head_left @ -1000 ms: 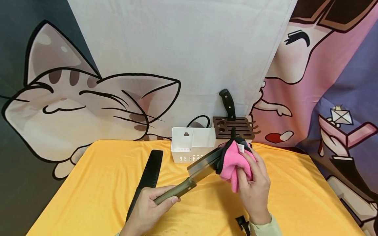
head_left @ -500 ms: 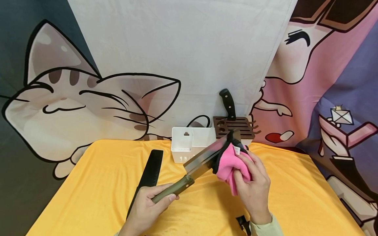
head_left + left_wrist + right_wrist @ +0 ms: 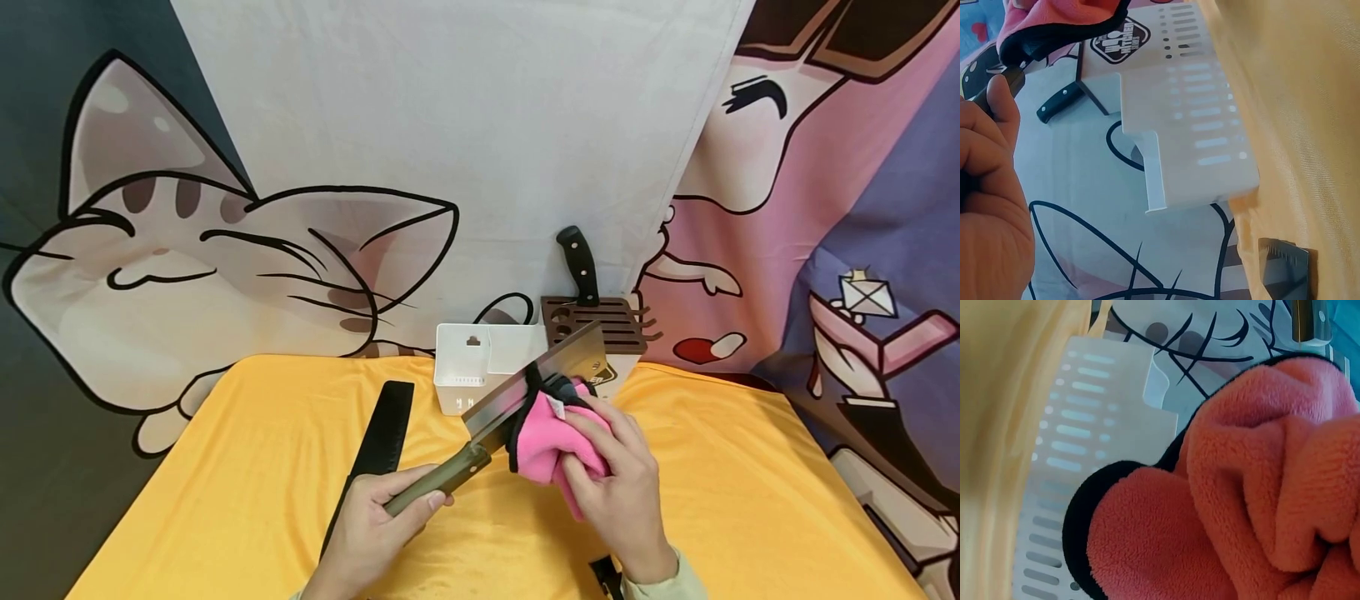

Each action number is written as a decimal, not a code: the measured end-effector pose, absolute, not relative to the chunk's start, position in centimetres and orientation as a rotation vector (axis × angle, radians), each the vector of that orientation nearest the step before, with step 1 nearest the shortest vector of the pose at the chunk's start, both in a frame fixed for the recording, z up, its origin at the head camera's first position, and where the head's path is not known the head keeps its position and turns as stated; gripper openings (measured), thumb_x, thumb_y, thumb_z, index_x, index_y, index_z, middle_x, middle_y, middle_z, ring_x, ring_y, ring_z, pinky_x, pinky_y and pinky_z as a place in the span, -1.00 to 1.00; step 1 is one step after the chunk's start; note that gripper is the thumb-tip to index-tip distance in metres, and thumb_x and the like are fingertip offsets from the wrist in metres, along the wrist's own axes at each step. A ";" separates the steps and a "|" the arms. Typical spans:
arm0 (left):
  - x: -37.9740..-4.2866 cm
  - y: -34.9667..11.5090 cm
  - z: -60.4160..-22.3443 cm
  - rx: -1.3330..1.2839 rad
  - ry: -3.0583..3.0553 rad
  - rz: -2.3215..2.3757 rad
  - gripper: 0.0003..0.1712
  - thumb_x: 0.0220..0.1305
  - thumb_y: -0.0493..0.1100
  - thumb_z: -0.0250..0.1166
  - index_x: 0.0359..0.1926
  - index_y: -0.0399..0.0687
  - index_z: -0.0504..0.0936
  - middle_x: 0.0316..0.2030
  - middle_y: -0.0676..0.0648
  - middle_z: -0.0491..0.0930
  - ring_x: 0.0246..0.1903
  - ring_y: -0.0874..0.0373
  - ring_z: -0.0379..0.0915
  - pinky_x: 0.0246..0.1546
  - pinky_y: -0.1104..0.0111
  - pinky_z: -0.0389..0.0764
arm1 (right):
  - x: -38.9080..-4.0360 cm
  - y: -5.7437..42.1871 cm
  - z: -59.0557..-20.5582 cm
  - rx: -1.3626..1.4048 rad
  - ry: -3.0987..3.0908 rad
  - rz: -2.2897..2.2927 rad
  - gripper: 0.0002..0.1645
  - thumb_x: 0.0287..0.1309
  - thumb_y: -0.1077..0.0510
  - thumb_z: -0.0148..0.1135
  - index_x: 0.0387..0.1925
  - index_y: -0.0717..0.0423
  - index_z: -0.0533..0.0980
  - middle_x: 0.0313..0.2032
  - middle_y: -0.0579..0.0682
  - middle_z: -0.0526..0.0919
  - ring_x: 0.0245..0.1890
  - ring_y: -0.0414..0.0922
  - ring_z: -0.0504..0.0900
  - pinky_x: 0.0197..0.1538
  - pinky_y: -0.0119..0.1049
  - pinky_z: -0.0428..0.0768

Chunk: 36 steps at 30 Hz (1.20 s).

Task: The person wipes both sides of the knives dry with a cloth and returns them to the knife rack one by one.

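Note:
In the head view my left hand (image 3: 371, 521) grips the green handle (image 3: 438, 482) of a cleaver, its broad blade (image 3: 573, 346) tilted up to the right. My right hand (image 3: 622, 479) pinches a bunched pink cloth (image 3: 547, 442) with black edging, wrapped against the middle of the blade. The blade's far end shows beyond the cloth. In the left wrist view my left hand (image 3: 991, 181) holds the handle below the cloth (image 3: 1063, 15). Pink cloth (image 3: 1260, 487) fills much of the right wrist view and hides my right fingers there.
A white holder (image 3: 461, 392) with a brown slotted top (image 3: 611, 321) stands at the back; a black-handled knife (image 3: 579, 265) is in a slot. Left of it lies a long flat black piece (image 3: 384, 429), like a sheath or blade, on the yellow cloth (image 3: 262, 467).
My right hand and the pink cloth have slid along the blade toward the handle, down and left. The blade's far end has come into sight. My left hand has barely moved.

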<state>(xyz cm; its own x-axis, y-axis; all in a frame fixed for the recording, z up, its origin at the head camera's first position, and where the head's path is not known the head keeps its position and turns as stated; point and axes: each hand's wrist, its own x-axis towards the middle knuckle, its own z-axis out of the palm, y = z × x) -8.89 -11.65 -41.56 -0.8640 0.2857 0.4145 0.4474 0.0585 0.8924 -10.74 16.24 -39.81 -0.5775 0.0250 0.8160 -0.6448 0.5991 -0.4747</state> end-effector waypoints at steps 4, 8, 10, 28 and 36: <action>-8.9 -11.5 -41.7 -0.783 -2.174 -1.866 -0.79 0.27 -0.43 0.33 -0.10 -0.21 0.76 -0.58 0.03 0.62 -0.62 0.41 0.30 -0.73 0.48 0.35 | -10.6 15.8 -39.8 0.588 -1.997 1.004 -0.56 -0.15 0.35 0.27 -0.13 0.08 0.73 0.09 0.11 0.65 -0.05 0.03 0.54 0.13 -0.47 0.39; -8.8 -11.3 -41.7 -0.776 -2.190 -1.800 -0.76 0.24 -0.39 0.38 -0.07 -0.17 0.76 -0.49 0.07 0.67 -0.59 0.41 0.37 -0.68 0.50 0.39 | -10.4 15.3 -39.7 0.716 -1.971 1.000 -0.54 -0.19 0.36 0.27 -0.13 0.08 0.72 0.07 0.14 0.65 -0.02 0.07 0.55 0.20 -0.41 0.38; -8.8 -11.2 -41.9 -0.778 -2.196 -1.781 -0.76 0.22 -0.39 0.40 -0.08 -0.15 0.77 -0.52 0.08 0.64 -0.59 0.43 0.36 -0.68 0.52 0.38 | -10.4 15.0 -39.6 0.787 -1.949 0.996 -0.53 -0.21 0.36 0.29 -0.13 0.09 0.72 0.06 0.15 0.65 0.00 0.09 0.55 0.25 -0.36 0.37; -8.4 -11.0 -41.2 -0.781 -2.289 -1.689 -0.74 0.24 -0.25 0.44 -0.03 -0.06 0.78 -0.29 0.12 0.75 -0.41 0.33 0.57 -0.36 0.47 0.62 | -10.4 14.2 -39.4 0.952 -1.821 0.944 -0.72 0.41 0.06 0.22 -0.05 0.16 0.69 0.10 0.25 0.60 0.08 0.15 0.52 0.33 -0.28 0.34; -8.4 -11.1 -41.0 -0.777 -2.330 -1.653 -0.73 0.21 -0.23 0.46 -0.04 -0.07 0.78 -0.31 0.17 0.75 -0.42 0.35 0.59 -0.35 0.47 0.63 | -10.7 13.8 -39.4 0.915 -1.706 0.968 -0.74 0.35 0.15 0.25 -0.10 0.24 0.69 0.05 0.32 0.61 0.03 0.17 0.52 0.27 -0.25 0.38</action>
